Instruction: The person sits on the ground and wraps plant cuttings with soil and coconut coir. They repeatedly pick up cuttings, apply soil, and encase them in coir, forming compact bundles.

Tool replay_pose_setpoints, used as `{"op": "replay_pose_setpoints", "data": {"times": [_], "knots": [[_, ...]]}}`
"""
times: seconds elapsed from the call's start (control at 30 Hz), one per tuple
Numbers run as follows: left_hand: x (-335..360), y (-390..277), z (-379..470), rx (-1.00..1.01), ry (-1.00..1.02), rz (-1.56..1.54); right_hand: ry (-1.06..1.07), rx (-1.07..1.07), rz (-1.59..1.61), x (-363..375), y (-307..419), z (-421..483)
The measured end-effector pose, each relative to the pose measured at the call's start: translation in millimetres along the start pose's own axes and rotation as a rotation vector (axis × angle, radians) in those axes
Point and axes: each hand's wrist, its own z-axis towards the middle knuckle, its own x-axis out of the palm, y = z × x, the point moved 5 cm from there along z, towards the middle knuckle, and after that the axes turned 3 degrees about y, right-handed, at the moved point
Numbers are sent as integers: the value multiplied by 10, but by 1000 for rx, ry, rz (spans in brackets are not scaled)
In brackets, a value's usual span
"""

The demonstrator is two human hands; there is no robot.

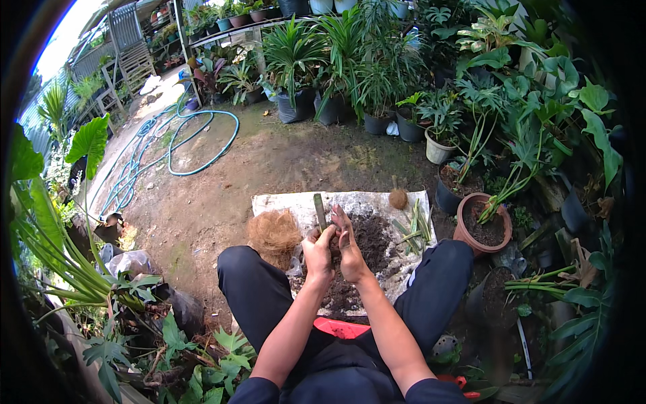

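Note:
Over a soil-strewn white sheet [343, 199], my left hand [319, 247] grips the lower end of an upright green plant cutting [320, 209]. My right hand [350, 247] stands close beside it, palm turned inward, fingers extended upward and soiled; whether it touches the cutting's base cannot be told. Dark soil [373, 247] lies beneath and right of my hands. A pile of brown coconut fibre [274, 237] sits at the sheet's left edge. Towards the sheet's right side are a small round fibre ball [398, 199] with a short stem and several green leaf cuttings [416, 227].
A red plastic object [342, 327] lies between my legs. Right of the sheet stand a terracotta-coloured pot [483, 224] and a black pot [456, 187]. A blue-green hose [204, 169] is coiled on the ground at the upper left. Potted plants line the far side.

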Motion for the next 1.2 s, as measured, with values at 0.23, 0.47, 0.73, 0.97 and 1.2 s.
{"op": "replay_pose_setpoints", "data": {"times": [0.23, 0.47, 0.73, 0.97, 1.2], "knots": [[152, 46, -108, 226, -16, 236, -243, 99, 253, -138, 1, 18], [142, 58, -254, 578, -143, 648, -297, 45, 241, -159, 20, -86], [-38, 169, -261, 770, -201, 1012, -219, 22, 238, -96, 67, -119], [-252, 316, -26, 442, -220, 522, -107, 58, 148, 5, 46, -101], [-23, 163, -128, 374, -24, 89, -5, 94, 214, -11, 42, -55]]}}
